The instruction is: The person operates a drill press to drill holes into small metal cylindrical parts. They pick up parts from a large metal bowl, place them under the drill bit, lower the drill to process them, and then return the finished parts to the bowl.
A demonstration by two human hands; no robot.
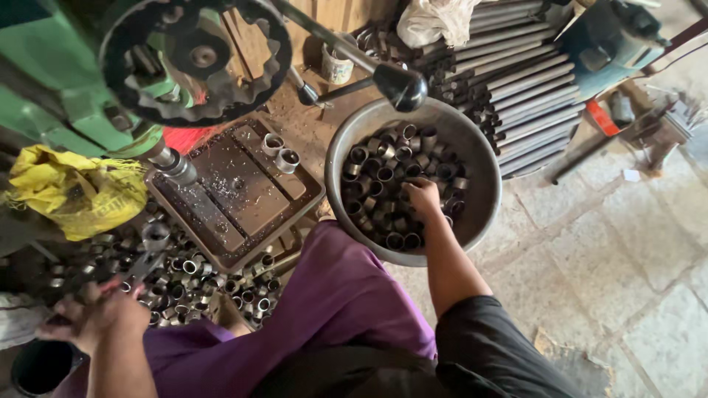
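Note:
My right hand reaches into a round grey metal basin full of short metal rings; its fingers rest among them and curl over a ring. My left hand is at the lower left, closed around the handles of a metal gripping tool whose jaws hold one ring over a heap of rings on the floor. A purple cloth covers my lap.
A green drill press with a black handwheel and a black-knobbed lever stands over its oily work table, which bears two rings. Yellow bag at left. Steel tubes stacked behind the basin. Stone floor at right.

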